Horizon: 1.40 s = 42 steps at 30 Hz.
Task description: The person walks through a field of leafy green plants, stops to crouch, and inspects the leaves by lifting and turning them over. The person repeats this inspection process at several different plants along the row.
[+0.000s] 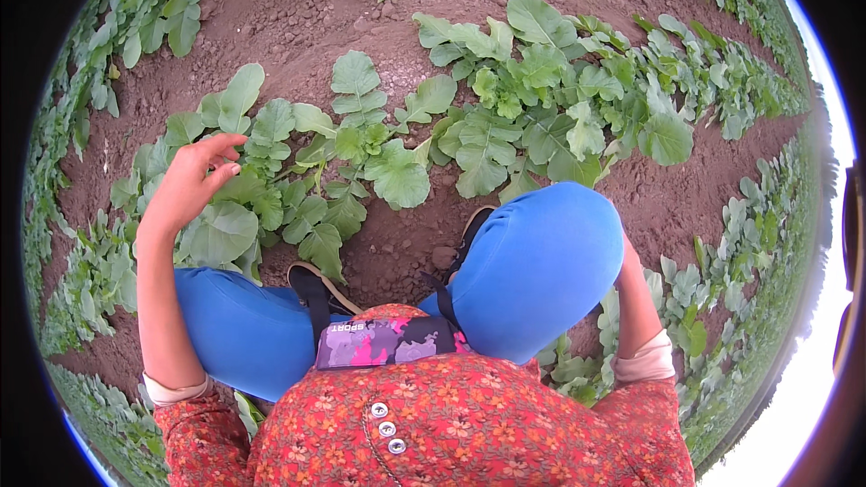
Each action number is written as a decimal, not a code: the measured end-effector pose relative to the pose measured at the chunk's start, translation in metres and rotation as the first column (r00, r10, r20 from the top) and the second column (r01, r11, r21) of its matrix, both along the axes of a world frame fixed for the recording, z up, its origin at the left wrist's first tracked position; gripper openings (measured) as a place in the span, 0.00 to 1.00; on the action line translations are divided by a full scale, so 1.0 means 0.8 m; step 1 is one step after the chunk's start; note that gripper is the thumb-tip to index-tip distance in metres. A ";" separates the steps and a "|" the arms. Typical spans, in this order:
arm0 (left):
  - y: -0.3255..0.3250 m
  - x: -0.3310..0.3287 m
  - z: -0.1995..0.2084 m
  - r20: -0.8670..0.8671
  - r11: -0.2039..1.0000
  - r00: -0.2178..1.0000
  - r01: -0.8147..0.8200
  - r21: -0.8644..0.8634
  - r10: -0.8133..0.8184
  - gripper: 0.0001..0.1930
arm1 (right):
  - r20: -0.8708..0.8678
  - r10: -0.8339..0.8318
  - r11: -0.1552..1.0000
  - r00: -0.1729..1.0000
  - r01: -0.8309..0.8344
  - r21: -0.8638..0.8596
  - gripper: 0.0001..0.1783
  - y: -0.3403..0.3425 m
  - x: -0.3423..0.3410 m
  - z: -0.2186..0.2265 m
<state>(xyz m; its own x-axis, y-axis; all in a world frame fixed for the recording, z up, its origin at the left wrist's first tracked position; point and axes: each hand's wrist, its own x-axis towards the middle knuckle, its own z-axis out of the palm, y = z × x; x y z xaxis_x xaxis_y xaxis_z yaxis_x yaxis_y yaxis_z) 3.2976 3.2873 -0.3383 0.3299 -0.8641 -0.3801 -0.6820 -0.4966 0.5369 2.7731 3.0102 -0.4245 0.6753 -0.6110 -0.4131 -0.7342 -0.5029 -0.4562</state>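
Observation:
My left hand [197,179] hovers over the leafy plants [221,233] on the left of the row. Its fingers are loosely bent and apart from the thumb, with nothing between them. Broad green leaves lie just below and beside it. My right hand [629,260] is mostly hidden behind my raised right knee [550,261] in blue trousers; only the wrist and back edge show, so its fingers cannot be made out. Between my knees and the soil ahead, a row of lobed green plants [397,173] runs left to right.
Brown crumbly soil [298,13] lies between the crop rows. A denser clump of plants [541,90] grows ahead to the right. My dark shoes [316,284] stand close to the row. A patterned pouch [386,343] hangs at my waist.

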 end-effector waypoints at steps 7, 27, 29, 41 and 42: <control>-0.003 -0.002 0.003 -0.010 1.000 1.000 0.002 0.011 -0.002 0.21 | 0.021 -0.841 0.286 0.540 0.410 0.866 0.10 0.096 0.064 -0.105; -0.002 -0.005 0.009 0.013 1.000 1.000 0.003 -0.026 -0.003 0.19 | 0.130 -0.902 0.125 0.411 -0.041 0.991 0.19 -0.050 0.149 -0.039; -0.001 -0.003 0.006 0.011 0.999 1.000 0.007 -0.039 -0.006 0.19 | 0.133 -0.898 0.130 0.420 -0.037 0.991 0.20 -0.058 0.148 -0.040; 0.005 0.000 0.011 0.013 0.999 1.000 -0.007 -0.040 0.007 0.19 | 0.133 -0.823 0.195 0.552 0.055 0.979 0.18 -0.051 0.143 -0.017; 0.001 0.000 0.008 0.015 0.999 1.000 0.008 -0.051 -0.007 0.19 | 0.147 -0.785 0.257 0.602 0.100 0.961 0.17 -0.048 0.137 -0.006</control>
